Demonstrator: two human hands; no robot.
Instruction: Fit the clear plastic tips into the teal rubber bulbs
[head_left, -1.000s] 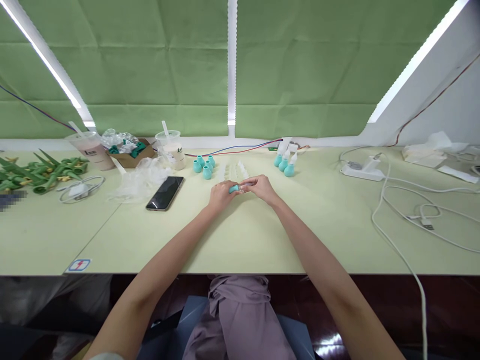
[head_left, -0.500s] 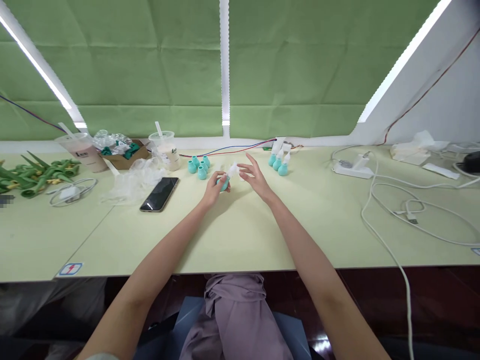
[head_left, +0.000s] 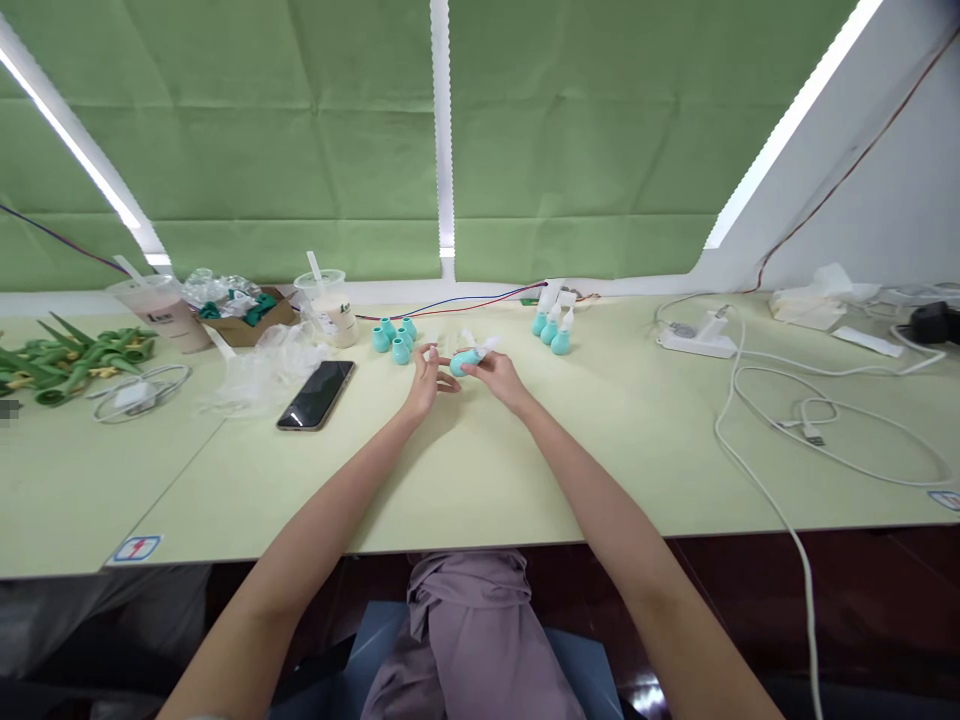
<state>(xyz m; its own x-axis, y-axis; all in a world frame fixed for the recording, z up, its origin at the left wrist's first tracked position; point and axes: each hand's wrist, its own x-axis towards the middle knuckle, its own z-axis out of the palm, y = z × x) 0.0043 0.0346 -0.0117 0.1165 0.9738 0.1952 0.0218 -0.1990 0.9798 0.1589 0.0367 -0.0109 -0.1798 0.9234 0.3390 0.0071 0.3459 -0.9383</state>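
In the middle of the table, my right hand (head_left: pixel 501 378) pinches a teal rubber bulb with a translucent white nozzle (head_left: pixel 463 363), which lies tilted with the nozzle to the right. My left hand (head_left: pixel 424 386) is beside the bulb's round end, fingers apart and holding nothing. Behind my hands some clear pieces (head_left: pixel 453 341) are partly hidden. To the left stand several open-necked teal bulbs (head_left: pixel 400 352) without nozzles. On the right, three teal bulbs with nozzles (head_left: pixel 560 343) stand upright in a row.
A phone (head_left: pixel 316 396), a crumpled plastic bag (head_left: pixel 266 365) and a drink cup (head_left: pixel 328 308) are left of my hands. Farther left are a small cardboard box (head_left: pixel 251 325) and green artificial stems (head_left: pixel 82 355). A power strip (head_left: pixel 697 343) and white cables (head_left: pixel 757 485) lie right.
The bulb has passed from my left hand to my right hand, and its nozzle has tipped over to the right. My left hand's fingers have opened off it.
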